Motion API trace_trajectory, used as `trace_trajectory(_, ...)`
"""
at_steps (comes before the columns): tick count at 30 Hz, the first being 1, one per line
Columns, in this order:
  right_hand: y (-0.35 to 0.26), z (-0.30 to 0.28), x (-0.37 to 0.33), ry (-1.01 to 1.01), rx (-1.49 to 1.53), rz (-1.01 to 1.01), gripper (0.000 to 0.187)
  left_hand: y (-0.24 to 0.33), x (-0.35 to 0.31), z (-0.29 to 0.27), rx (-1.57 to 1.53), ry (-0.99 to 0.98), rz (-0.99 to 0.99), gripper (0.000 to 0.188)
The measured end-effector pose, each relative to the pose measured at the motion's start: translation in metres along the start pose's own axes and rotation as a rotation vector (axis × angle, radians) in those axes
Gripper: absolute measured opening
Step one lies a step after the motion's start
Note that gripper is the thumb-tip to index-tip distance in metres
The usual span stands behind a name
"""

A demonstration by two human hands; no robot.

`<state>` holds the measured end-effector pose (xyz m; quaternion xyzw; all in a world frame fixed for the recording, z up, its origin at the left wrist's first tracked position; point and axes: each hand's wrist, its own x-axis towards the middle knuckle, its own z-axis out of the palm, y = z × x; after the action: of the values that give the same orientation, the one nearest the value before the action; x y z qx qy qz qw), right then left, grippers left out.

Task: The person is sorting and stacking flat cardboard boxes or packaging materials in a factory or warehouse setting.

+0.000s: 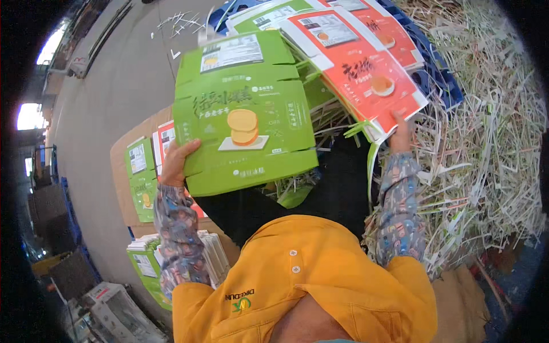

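Note:
My left hand [178, 161] grips the lower left edge of a flat green cardboard box blank [247, 123], printed with a picture of stacked yellow cakes and slotted along its edges. My right hand [401, 135] is closed on the lower right corner of an orange-red printed box blank [355, 66]. Thin strips of green and white waste hang from its left and lower edges. The green blank's right side lies close to the red one; whether they touch is hard to tell. Behind both, more green and red sheets rest on a blue pallet [448, 83].
A large heap of shredded paper strips [486, 160] covers the right side. To the left, green and red blanks [140, 177] lie on brown cardboard [121, 150], with a stack of blanks [146, 266] nearer me. Scattered strips [182, 24] lie on the grey floor [114, 91].

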<state>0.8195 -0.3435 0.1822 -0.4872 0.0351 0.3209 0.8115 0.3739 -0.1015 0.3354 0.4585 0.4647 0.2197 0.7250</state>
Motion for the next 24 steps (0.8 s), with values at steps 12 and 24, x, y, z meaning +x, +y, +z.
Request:
trace_trajectory(12,0.016,0.067,0.002,0.029,-1.105,-0.843,0.045,0.003,0.004,0.011,-0.027,-0.010,-0.085,0.037)
trace_trajectory(24,0.137,0.222,0.064,-0.553,-2.046,-0.851,0.056,0.043,-0.008,-0.002,0.071,0.095,-0.138,0.041)
